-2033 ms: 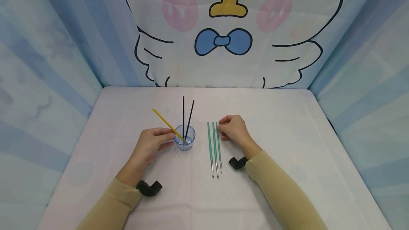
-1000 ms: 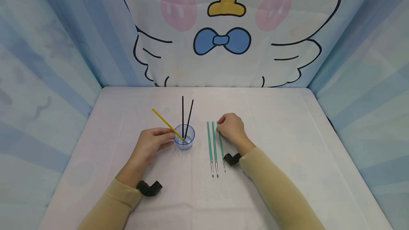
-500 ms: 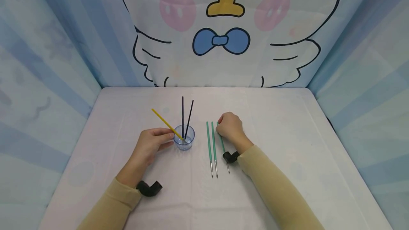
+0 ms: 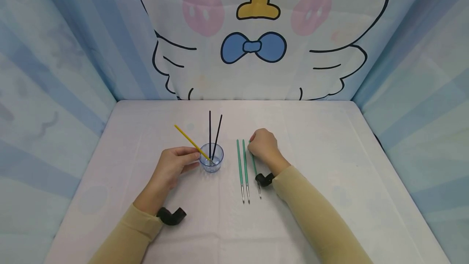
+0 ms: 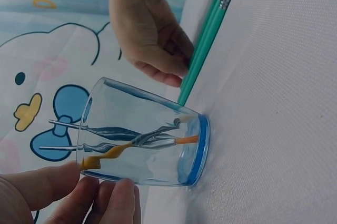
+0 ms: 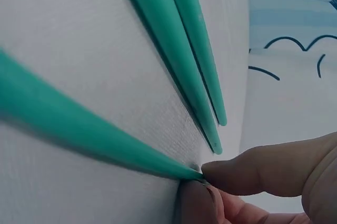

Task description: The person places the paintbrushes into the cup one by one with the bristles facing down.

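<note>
My left hand (image 4: 174, 164) holds a clear, blue-tinted cup (image 4: 211, 168) at its left side, thumb near the rim and fingers against the wall. The cup stands upright with a yellow paintbrush (image 4: 187, 138) leaning left and two dark-handled paintbrushes (image 4: 210, 129) in it, bristles down. To the right, my right hand (image 4: 264, 145) pinches the handle end of a green paintbrush (image 6: 95, 129) between thumb and finger. That brush slants slightly, its bristle end toward me, partly hidden by the wrist camera. Left of it, two more green paintbrushes (image 4: 246, 166) lie side by side.
A white cloth (image 4: 205, 223) covers the table. Behind it hangs a backdrop (image 4: 256, 80) with a cartoon bird, and blue-white striped curtains (image 4: 47, 93) flank both sides. Black wrist cameras (image 4: 171, 216) jut from both sleeves, the right one low over the green brushes.
My right hand has shifted slightly left and now pinches the rightmost green paintbrush. Its bristle end has swung right, away from the other two. The left hand and cup stay put.
</note>
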Tool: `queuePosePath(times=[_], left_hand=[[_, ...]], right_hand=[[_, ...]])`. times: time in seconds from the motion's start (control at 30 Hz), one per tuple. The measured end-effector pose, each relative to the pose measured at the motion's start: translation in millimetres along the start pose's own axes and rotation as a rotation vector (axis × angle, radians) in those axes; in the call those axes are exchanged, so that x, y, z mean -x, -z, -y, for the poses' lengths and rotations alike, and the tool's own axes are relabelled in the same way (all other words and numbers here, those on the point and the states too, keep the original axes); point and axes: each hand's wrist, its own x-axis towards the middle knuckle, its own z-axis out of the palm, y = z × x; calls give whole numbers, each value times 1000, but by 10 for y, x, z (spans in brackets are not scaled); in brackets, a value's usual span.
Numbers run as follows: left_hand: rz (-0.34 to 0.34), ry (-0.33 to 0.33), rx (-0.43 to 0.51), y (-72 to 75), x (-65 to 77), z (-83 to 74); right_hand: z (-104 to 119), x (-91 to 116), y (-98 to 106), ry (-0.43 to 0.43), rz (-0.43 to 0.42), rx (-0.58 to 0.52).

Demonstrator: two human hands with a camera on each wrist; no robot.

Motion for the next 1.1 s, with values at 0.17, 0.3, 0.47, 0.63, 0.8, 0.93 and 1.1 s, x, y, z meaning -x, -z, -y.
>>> queuePosePath(times=[0.17, 0.3, 0.47, 0.63, 0.8, 0.93, 1.1], left_hand=[[3, 2, 6, 0, 1, -2], [1, 8, 7, -7, 3, 0], [3, 4, 17, 0, -10, 7], [7, -4, 19, 7, -22, 14], [8, 4, 22, 8, -24, 12], [9, 7, 19, 3, -18, 5], [8, 9, 20, 2, -17, -3]], right_hand=[[-18, -2, 13, -3, 10, 4], [-18, 6, -9, 11, -3, 17], [20, 20, -27, 28, -15, 38], [22, -6, -50, 26, -3, 53], [-50, -28, -36, 9, 24, -11], [-119, -34, 8, -37, 56, -149], [-186, -54, 48, -101, 126, -411]])
